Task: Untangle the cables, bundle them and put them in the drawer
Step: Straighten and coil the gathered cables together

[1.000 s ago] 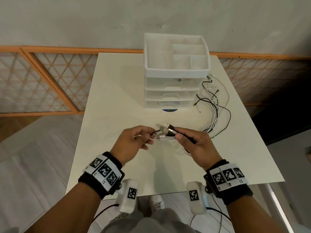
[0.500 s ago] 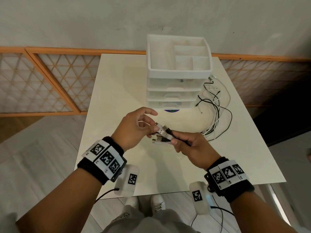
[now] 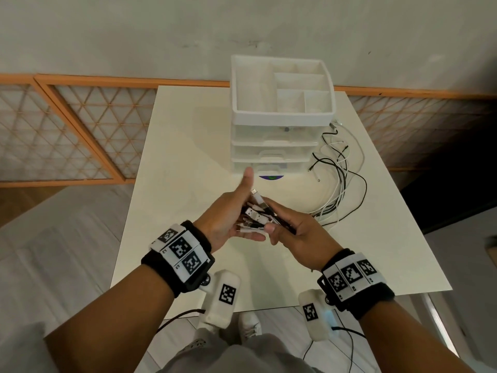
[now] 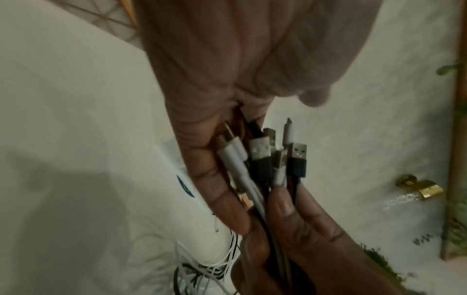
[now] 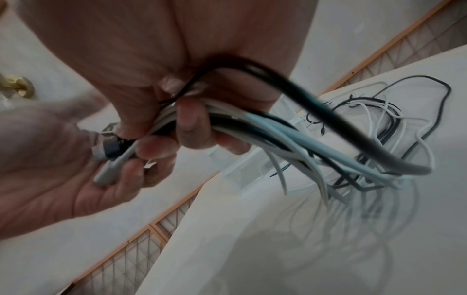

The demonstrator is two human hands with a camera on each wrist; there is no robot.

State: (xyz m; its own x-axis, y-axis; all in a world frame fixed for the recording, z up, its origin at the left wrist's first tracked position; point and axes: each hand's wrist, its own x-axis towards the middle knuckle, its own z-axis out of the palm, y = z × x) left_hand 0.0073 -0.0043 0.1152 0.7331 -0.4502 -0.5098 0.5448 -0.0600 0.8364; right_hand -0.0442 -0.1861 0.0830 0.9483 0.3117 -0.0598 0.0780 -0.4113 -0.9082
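Note:
Several black and white cables (image 3: 337, 184) lie in a loose tangle on the table to the right of the white drawer unit (image 3: 279, 117), whose three drawers are closed. Their USB plug ends (image 3: 255, 216) are gathered together above the table's middle. My right hand (image 3: 285, 230) grips the cables just behind the plugs; its fingers wrap the bundle (image 5: 278, 143). My left hand (image 3: 242, 208) is spread flat against the plug ends (image 4: 262, 155), thumb raised, fingers straight beneath them.
The white table (image 3: 188, 157) has bare surface to the left of my hands. A purple disc (image 3: 270, 177) sits at the foot of the drawer unit. An orange lattice screen (image 3: 67, 130) stands behind the table's left edge. Floor lies below the near edge.
My left hand stopped pinching the plugs and spread out with the thumb up, palm against the plug ends. My right hand kept its grip on the bundle.

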